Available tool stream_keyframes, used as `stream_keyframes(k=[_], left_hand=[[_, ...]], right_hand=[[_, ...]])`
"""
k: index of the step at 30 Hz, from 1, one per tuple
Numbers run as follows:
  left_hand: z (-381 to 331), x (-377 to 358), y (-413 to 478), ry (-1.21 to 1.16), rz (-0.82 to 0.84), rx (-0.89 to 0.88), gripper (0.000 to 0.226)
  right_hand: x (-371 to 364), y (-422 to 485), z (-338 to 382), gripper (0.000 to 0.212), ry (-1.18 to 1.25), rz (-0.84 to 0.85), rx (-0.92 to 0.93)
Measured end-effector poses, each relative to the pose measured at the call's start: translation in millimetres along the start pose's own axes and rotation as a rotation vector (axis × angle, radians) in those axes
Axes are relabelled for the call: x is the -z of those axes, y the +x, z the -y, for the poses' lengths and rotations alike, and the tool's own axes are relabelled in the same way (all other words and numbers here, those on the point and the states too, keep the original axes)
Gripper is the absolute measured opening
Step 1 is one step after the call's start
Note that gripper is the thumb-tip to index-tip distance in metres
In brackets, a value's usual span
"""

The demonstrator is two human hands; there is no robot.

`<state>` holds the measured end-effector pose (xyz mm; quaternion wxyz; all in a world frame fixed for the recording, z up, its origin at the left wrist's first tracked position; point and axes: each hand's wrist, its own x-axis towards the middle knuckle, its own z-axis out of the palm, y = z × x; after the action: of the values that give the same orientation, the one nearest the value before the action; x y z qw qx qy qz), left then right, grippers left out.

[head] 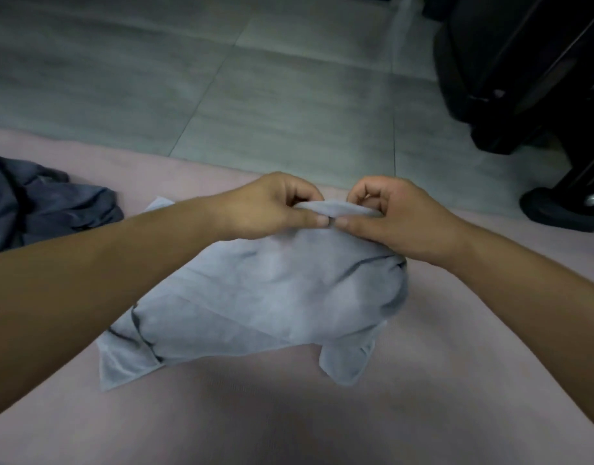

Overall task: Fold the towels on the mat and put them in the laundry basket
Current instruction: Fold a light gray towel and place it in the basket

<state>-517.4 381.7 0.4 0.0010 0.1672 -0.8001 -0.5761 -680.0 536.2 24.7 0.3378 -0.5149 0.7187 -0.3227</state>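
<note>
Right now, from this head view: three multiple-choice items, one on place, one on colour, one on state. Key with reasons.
1. Where is the dark blue cloth relative to the pale grey towel?
A. to its left
B. on top of it
C. to its right

2. What colour is the mat?
A. green
B. pink
C. black

3. What are the left hand and the right hand doing?
A. resting flat on the mat
B. only one touches the towel
C. both pinch the towel's far edge

Key:
1 A: the cloth lies bunched at the frame's left edge.
2 B: pale pink shows all round the towel.
3 C: each hand grips the raised far edge, side by side.
</note>
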Motion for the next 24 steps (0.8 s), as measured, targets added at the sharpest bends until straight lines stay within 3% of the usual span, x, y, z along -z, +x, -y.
stream_keyframes(k=[2,4,8,10,14,17,19,21,24], left_hand=[[4.5,10.2,-5.5,-0.066,-0.001,0.044,0.013],[9.2,18.7,-12.0,-0.095,0.036,0.077,0.016],[19.5,25.6,-15.3,-0.054,0.058,0.086,0.020],[21.8,28.4,-14.0,0.011,0.045,0.123,0.025],[10.0,17.1,1.2,0.413,0.155,0.174,0.025],[-24.0,-25.9,25.7,0.583,0.291,0.043,0.039],[-48.0,-60.4,46.1,0.487,0.298,-0.062,0.043],[-61.2,-87.0,66.3,0.383,0.224,-0.133,0.033],[-62.3,-100.3,80.7,0.044,0.199,-0.057,0.026]], right_hand=[[13.7,-7.5,-0.7,0.016,-0.027,0.235,-0.160],[24.0,-13.9,-4.4,0.013,-0.027,0.363,-0.277],[35.3,-22.5,-12.4,0.035,-0.501,0.235,-0.186],[42.0,-28.5,-16.1,0.040,-0.620,0.159,-0.136],[57.4,-46.0,-21.3,0.031,-0.423,0.116,-0.141],[62.4,-60.0,-26.1,0.018,-0.268,0.070,-0.155],[68.8,-66.2,-30.7,0.009,-0.349,-0.041,-0.101],[77.8,-75.4,-38.0,0.010,-0.372,-0.156,-0.097],[89.4,-98.0,-57.2,0.028,-0.046,-0.162,-0.234]])
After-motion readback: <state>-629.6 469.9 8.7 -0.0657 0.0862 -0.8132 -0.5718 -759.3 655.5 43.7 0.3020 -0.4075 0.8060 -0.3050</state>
